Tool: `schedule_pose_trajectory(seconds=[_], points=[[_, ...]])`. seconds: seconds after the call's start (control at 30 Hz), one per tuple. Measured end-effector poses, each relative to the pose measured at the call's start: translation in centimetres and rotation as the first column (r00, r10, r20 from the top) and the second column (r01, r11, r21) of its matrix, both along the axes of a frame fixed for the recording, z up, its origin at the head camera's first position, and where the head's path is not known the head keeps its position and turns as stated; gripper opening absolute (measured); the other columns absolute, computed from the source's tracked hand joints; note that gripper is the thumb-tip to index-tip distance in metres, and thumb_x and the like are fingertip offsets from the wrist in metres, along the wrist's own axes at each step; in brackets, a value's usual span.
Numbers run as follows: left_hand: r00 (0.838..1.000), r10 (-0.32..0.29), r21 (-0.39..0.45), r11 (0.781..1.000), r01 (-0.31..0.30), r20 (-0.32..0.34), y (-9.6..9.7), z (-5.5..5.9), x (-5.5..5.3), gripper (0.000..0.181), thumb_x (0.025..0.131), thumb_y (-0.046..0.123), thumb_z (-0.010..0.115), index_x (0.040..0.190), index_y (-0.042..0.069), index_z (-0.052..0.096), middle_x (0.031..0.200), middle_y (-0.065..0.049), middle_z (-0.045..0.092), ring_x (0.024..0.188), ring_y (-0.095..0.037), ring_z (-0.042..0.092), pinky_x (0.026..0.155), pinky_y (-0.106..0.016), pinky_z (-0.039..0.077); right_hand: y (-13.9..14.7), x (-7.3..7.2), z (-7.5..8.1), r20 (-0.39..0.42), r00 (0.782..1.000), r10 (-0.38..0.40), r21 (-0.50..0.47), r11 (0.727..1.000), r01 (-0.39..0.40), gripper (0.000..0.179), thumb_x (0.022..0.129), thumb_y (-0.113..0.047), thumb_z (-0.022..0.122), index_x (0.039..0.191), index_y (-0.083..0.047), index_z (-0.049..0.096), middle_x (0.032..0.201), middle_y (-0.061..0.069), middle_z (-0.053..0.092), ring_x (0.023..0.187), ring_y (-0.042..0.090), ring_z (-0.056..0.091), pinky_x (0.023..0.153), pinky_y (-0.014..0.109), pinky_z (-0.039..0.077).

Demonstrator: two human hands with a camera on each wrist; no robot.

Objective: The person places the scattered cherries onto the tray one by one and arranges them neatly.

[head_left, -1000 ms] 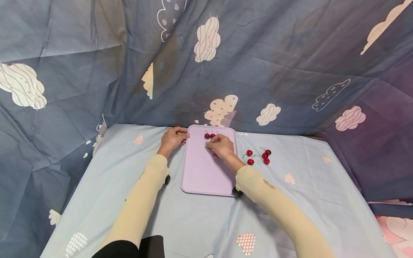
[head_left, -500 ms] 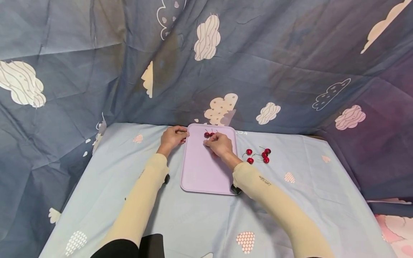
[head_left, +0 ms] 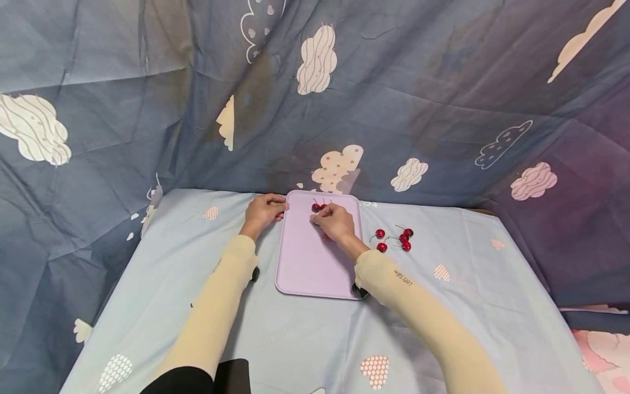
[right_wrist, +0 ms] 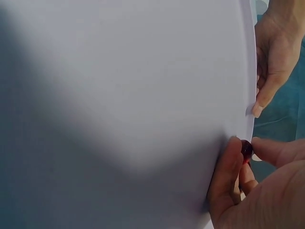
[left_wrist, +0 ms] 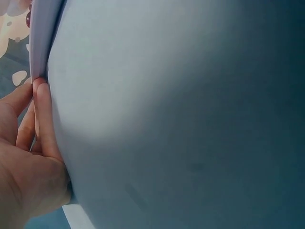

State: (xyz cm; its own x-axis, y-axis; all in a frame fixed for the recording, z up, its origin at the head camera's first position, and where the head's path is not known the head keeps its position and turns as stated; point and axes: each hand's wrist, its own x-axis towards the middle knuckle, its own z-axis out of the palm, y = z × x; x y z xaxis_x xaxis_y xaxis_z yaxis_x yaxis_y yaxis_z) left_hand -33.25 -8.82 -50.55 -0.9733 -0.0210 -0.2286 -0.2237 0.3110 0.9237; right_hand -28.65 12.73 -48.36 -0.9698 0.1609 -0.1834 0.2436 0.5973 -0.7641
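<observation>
A lilac rectangular tray (head_left: 305,262) lies on the cloth-covered table. My left hand (head_left: 263,210) pinches its left rim near the far corner, thumb on top and fingers along the outside, as the left wrist view also shows. Over the far half of the tray is my right hand (head_left: 336,221). In the right wrist view a dark red cherry (right_wrist: 246,151) sits between its thumb and fingertips. Just beyond those fingers, red cherries (head_left: 316,208) with upright stems stand in a row on the tray, partly hidden by the hand.
Several loose cherries (head_left: 404,238) with stems lie on the pale blue cloth (head_left: 467,306), right of the tray. A dark patterned curtain (head_left: 275,109) rises behind the table's far edge and along both sides.
My right hand has shifted slightly left over the tray, close in front of the row of cherries. My left hand keeps its place on the rim.
</observation>
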Motion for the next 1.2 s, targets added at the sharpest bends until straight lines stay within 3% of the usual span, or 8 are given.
schedule_pose_trajectory(seconds=[0.43,0.63,0.83,1.0,1.2], points=[[1.000,0.004,0.012,1.000,-0.004,0.011,0.0,0.0,0.2,0.025,0.094,0.022,0.082,0.116,0.011,0.079,0.094,-0.004,0.077,0.065,-0.003,0.068,0.062,-0.017,0.062,0.5,0.7,0.0,0.019,0.999,-0.035,-0.061,0.997,0.036,0.032,0.093,-0.038,0.082,0.095,-0.011,0.066,0.081,0.001,0.066,0.047,0.011,0.057,0.046,0.025,0.056],[1.000,0.005,0.032,0.999,-0.005,0.019,0.1,-0.3,0.0,0.025,0.094,0.021,0.082,0.116,0.009,0.078,0.089,-0.001,0.075,0.063,-0.002,0.067,0.061,-0.017,0.062,2.0,2.8,0.8,0.006,0.998,-0.067,-0.225,0.972,0.066,0.029,0.100,-0.038,0.072,0.101,-0.010,0.067,0.083,0.001,0.061,0.066,0.012,0.060,0.052,0.031,0.063],[1.000,-0.001,0.055,0.998,0.001,-0.004,0.2,-0.1,0.1,0.025,0.094,0.020,0.082,0.116,0.008,0.078,0.088,-0.001,0.075,0.063,-0.003,0.068,0.061,-0.016,0.061,5.4,5.3,2.6,-0.031,0.997,-0.071,-0.394,0.918,0.053,0.025,0.106,-0.026,0.065,0.113,-0.003,0.070,0.097,0.003,0.071,0.074,0.014,0.062,0.053,0.029,0.063],[1.000,-0.003,0.051,0.999,0.003,-0.001,0.0,0.1,0.2,0.026,0.095,0.020,0.081,0.117,0.008,0.078,0.089,-0.001,0.074,0.065,-0.003,0.068,0.062,-0.016,0.062,9.0,7.0,2.9,-0.026,0.999,-0.038,-0.441,0.897,0.023,0.032,0.105,-0.023,0.068,0.126,0.001,0.069,0.107,0.005,0.078,0.106,0.018,0.069,0.057,0.031,0.065],[1.000,-0.015,0.065,0.998,0.016,-0.016,0.0,0.4,0.7,0.027,0.095,0.019,0.080,0.120,0.007,0.077,0.087,0.002,0.071,0.065,-0.002,0.067,0.061,-0.014,0.060,13.8,8.5,2.4,-0.033,0.999,-0.024,-0.441,0.898,0.007,0.035,0.103,-0.022,0.071,0.129,0.001,0.067,0.111,0.001,0.078,0.088,0.012,0.067,0.059,0.030,0.066]])
